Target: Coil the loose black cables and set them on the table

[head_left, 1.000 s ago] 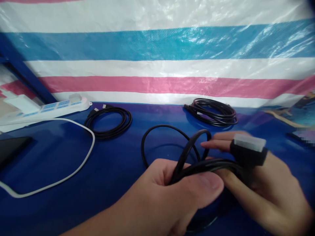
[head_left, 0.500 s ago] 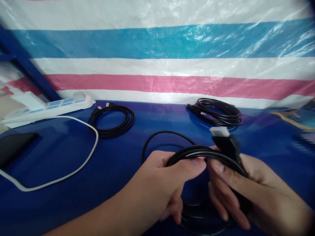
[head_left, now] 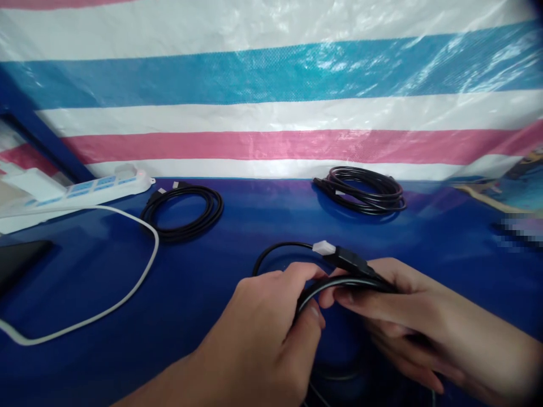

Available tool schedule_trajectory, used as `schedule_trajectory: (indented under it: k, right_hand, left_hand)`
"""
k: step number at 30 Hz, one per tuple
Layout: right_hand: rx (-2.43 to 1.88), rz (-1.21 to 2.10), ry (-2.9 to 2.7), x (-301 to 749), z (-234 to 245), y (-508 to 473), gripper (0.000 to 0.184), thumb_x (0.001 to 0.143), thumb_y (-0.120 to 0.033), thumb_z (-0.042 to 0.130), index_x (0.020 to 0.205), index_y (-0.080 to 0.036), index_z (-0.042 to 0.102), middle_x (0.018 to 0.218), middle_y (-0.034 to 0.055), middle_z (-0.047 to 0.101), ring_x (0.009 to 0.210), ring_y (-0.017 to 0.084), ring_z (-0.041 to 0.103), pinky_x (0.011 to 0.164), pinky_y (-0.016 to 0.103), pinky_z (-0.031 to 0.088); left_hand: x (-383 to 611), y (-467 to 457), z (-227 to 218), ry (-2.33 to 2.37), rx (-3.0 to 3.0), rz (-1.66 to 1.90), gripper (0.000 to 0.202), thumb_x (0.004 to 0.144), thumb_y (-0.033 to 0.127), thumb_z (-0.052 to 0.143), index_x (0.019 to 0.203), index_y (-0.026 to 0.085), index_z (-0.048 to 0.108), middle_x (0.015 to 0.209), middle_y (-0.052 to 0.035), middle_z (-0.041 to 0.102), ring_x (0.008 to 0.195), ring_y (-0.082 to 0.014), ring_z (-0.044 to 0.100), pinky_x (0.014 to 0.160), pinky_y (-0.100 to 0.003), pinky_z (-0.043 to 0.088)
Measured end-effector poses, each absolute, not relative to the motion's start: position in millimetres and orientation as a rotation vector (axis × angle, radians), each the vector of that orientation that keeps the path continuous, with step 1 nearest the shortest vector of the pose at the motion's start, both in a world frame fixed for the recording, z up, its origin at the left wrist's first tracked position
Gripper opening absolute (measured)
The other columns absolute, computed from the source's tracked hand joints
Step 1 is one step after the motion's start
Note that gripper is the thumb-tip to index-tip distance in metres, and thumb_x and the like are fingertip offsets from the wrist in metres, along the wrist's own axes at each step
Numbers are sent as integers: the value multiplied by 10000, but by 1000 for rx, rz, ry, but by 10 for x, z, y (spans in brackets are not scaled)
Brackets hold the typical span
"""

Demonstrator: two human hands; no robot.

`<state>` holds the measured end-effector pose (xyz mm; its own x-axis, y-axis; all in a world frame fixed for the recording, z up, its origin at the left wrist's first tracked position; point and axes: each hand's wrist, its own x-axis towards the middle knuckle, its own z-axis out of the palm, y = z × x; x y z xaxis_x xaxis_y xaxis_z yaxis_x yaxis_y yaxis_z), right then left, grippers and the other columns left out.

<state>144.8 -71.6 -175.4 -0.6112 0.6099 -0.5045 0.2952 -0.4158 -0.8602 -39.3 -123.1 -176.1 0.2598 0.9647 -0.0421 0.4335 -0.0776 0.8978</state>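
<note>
A black cable (head_left: 339, 282), bent into loops, runs between my two hands low in the view. Thumb and fingers of my left hand (head_left: 275, 322) are closed around the near side of the loops. My right hand (head_left: 407, 305) pinches the bundle farther right. Above that grip, the cable's black plug (head_left: 350, 261) wears a pale, translucent cap (head_left: 324, 247) and points left. One loose length arcs out behind my left hand. Lower turns of the cable hang in shadow beneath both hands, partly hidden.
Two coiled black cables lie farther back, one left (head_left: 218, 206) and one right (head_left: 369, 211). A white power strip (head_left: 106, 189) stands at the left, near a white cord (head_left: 146, 277) and a black flat object (head_left: 23, 263). Behind the blue table (head_left: 127, 350) hangs a striped sheet (head_left: 254, 73).
The capped plug has tipped from pointing up to pointing left and now lies lower along the loops. My left hand has turned, its forefinger now over the cable. The view has shifted slightly.
</note>
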Motion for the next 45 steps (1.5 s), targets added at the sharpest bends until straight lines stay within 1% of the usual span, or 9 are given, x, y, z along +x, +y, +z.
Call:
schedule_trajectory:
  k: [5, 9, 14, 20, 26, 31, 34, 40, 45]
  right_hand:
    - [-1206, 2064, -1744, 1442, -1754, -688, 460, 780, -608, 562, 758, -150, 542, 375, -77, 334, 289, 24, 264, 321, 128, 282]
    - [-1214, 2021, -1911, 1433, -1749, -731, 512, 825, -629, 500, 751, -127, 567, 364, -48, 374, 307, 35, 334, 342, 122, 287]
    - [-1134, 2005, -2045, 1463, -1834, -819, 439, 865, -519, 490, 758, -118, 633, 524, 7, 537, 365, 14, 371, 336, 97, 278]
    - [-1126, 2141, -1918, 1389, -1807, -820, 226, 845, -318, 561, 743, -119, 597, 458, -56, 400, 343, 10, 355, 326, 89, 278]
    - [-873, 2177, -1212, 1259, -1745, -842, 168, 828, -295, 624, 930, -163, 606, 504, -77, 390, 411, 15, 418, 518, 156, 481]
    - [-926, 2109, -1127, 1333, -1772, -792, 167, 854, -278, 576, 991, -185, 601, 471, -103, 228, 345, -8, 162, 365, 116, 321]
    - [-1029, 2081, -1250, 1400, -1719, -782, 343, 766, -282, 646, 1098, -217, 584, 465, -98, 264, 354, 0, 171, 330, 104, 226]
    - [-1115, 1992, -1736, 1321, -1696, -910, 442, 778, -258, 627, 1212, -239, 547, 698, 5, 601, 442, 22, 413, 373, 93, 296]
    - [-1062, 2159, -1421, 1276, -1730, -905, 433, 801, -337, 617, 1204, -202, 532, 479, -81, 422, 340, 11, 300, 356, 111, 324]
  left_hand:
    - [-343, -1207, -1705, 930, 802, 792, 154, 872, 300, 496, 1014, 239, 506, 667, 70, 507, 348, -20, 384, 377, -161, 317]
    - [-370, -1226, -1621, 775, 504, 743, 276, 871, 464, 481, 940, 199, 507, 488, 101, 345, 306, 1, 178, 348, -137, 190]
    - [-315, -1255, -1527, 780, 667, 663, 526, 850, 632, 383, 1231, 277, 456, 470, 81, 459, 268, -26, 208, 307, -134, 197]
    - [-246, -1278, -1505, 814, 532, 669, 303, 876, 509, 377, 858, 247, 528, 471, 95, 318, 263, -11, 126, 278, -125, 151]
    - [-378, -1308, -1457, 649, 511, 1175, 209, 834, 377, 432, 821, 228, 578, 472, 81, 300, 308, -17, 119, 312, -142, 145]
    - [-442, -1293, -1553, 538, 553, 1113, 276, 835, 321, 402, 1003, 234, 601, 598, 32, 519, 358, -48, 397, 430, -192, 408]
    - [-468, -1252, -1522, 475, 631, 884, 355, 814, 249, 414, 1144, 259, 545, 684, 17, 592, 439, -84, 543, 561, -265, 506]
    - [-392, -1229, -1365, 940, 721, 493, 330, 726, 185, 599, 1048, 237, 549, 434, 106, 414, 261, -28, 306, 307, -117, 250]
    - [-366, -1242, -1487, 971, 708, 770, 358, 672, 158, 592, 1015, 230, 520, 359, 132, 362, 239, -49, 278, 262, -121, 240]
